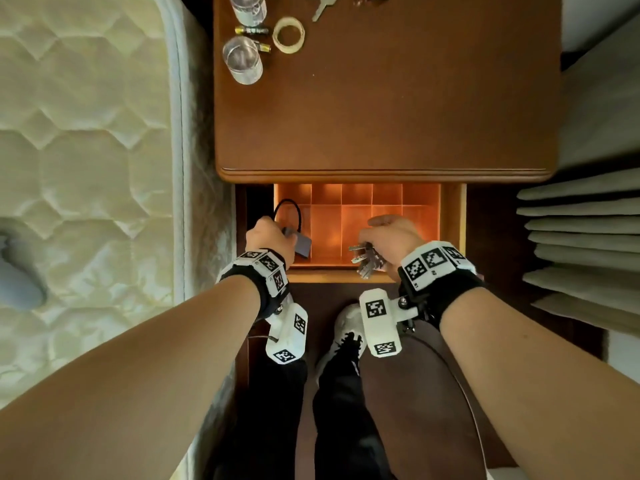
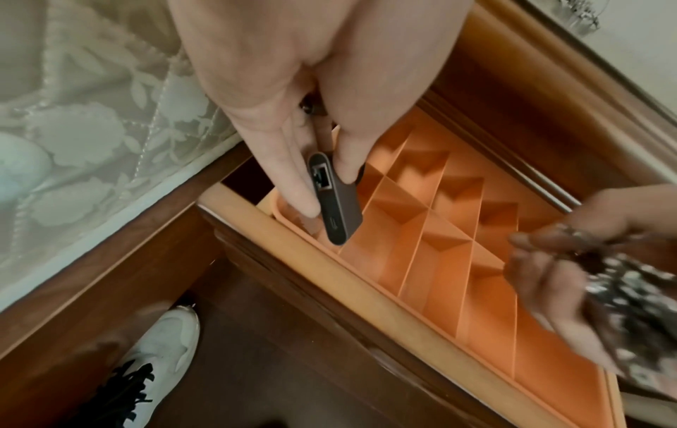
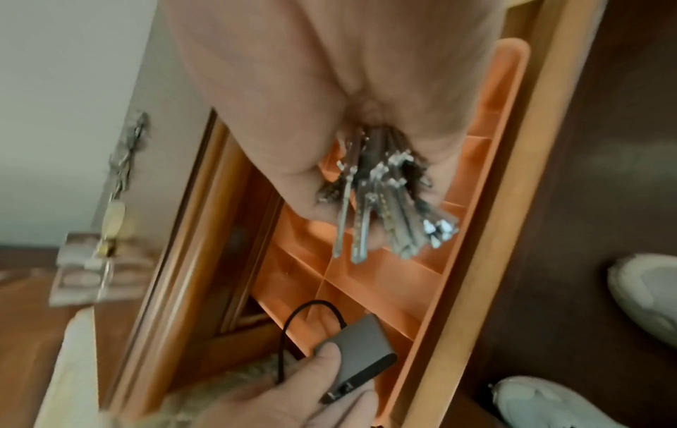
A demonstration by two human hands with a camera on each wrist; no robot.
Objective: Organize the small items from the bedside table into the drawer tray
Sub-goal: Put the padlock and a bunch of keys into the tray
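An orange divided tray [image 1: 327,230] lies in the open drawer [image 1: 453,216] below the table top. My left hand [image 1: 273,237] pinches a grey adapter [image 1: 301,245] [image 2: 338,205] [image 3: 360,344] with a looped black cable [image 1: 287,209] over the tray's left front compartments. My right hand [image 1: 391,237] grips a bunch of silver keys [image 1: 367,259] [image 3: 388,208] that hangs over the tray's front edge, right of centre. The keys [image 2: 630,292] are blurred in the left wrist view. The tray's visible compartments hold nothing.
On the wooden table top [image 1: 388,109] at the back stand two glasses [image 1: 242,60], two batteries [image 1: 251,30], a roll of tape [image 1: 289,34] and loose keys [image 1: 323,6]. A mattress [image 1: 86,168] runs along the left. My white shoe [image 1: 343,337] is below the drawer.
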